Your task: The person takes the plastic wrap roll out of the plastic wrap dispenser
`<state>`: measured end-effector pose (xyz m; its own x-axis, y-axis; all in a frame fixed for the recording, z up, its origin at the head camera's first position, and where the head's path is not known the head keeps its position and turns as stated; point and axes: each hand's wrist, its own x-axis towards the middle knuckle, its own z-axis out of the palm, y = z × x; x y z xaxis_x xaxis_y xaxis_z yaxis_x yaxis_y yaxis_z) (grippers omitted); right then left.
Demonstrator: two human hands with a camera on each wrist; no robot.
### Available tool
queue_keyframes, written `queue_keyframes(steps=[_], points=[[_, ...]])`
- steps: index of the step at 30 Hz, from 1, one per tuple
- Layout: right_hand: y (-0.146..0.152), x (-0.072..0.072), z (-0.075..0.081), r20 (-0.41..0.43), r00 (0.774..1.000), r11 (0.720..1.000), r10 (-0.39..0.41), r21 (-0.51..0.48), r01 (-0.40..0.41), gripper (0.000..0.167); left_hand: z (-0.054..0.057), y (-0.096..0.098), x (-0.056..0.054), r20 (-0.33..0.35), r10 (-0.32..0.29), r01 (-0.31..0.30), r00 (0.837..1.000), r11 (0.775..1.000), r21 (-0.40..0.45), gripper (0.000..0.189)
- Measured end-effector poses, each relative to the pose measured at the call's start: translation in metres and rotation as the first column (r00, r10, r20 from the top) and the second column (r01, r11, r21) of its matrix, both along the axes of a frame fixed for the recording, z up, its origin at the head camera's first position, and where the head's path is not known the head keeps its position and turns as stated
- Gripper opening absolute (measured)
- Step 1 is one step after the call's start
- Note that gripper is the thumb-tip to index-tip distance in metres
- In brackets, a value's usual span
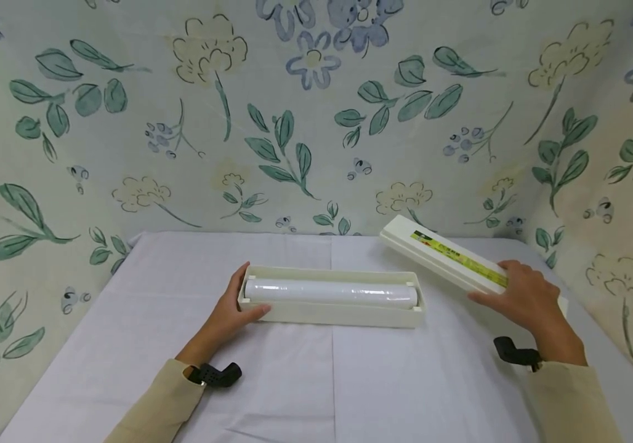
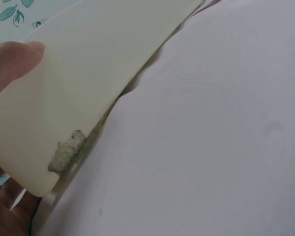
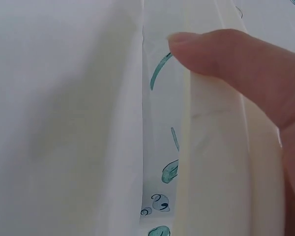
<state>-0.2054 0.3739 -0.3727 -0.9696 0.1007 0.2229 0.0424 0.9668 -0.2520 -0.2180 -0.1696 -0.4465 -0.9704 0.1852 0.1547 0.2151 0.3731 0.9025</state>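
My left hand grips the end of the open tray, the film roll lying inside just past my thumb. My right hand clasps the lid (raised off the table). A loose hold could let the lid tip out and drop, I reckon.

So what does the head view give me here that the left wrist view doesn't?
Only the head view shows the roll of film lying in the open tray, the right hand gripping the lid, and the floral backdrop. Only the left wrist view shows a greyish smudge near the tray's corner. Both show the left hand holding the tray's end on the white cloth.
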Motion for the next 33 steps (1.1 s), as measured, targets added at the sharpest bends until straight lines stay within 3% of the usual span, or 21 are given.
queue_keyframes(steps=[33], points=[[0.018, -0.005, -0.023, 0.096, 0.992, 0.997, -0.078, -0.007, 0.079, 0.114, 0.001, 0.000, 0.002, -0.012, -0.005, 0.005, 1.000, 1.000, 0.004, 0.102]])
